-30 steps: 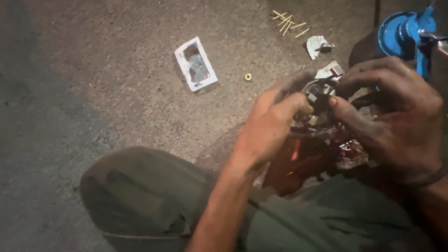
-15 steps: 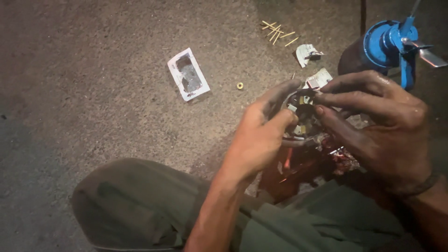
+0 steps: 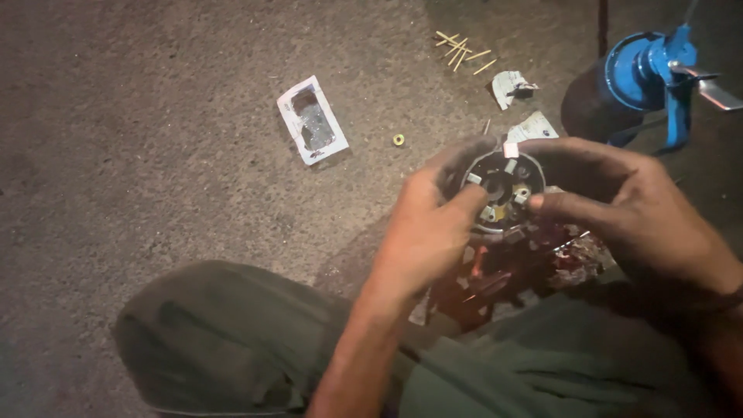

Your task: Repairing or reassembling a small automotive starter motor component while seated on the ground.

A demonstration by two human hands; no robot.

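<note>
Both the left hand (image 3: 422,232) and right hand (image 3: 635,213) had their fingers curled tightly around a round black disc-shaped part (image 3: 501,190) with small pale metal tabs ringing its central hole, held above the person's lap over the rough ground (image 3: 155,155).

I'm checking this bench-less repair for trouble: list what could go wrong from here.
1. The round black part is held in the air between the left hand and right hand; its small pale pieces could drop onto the rough floor and be lost.
2. The small yellow ring and thin sticks lie loose and could be scattered.
</note>
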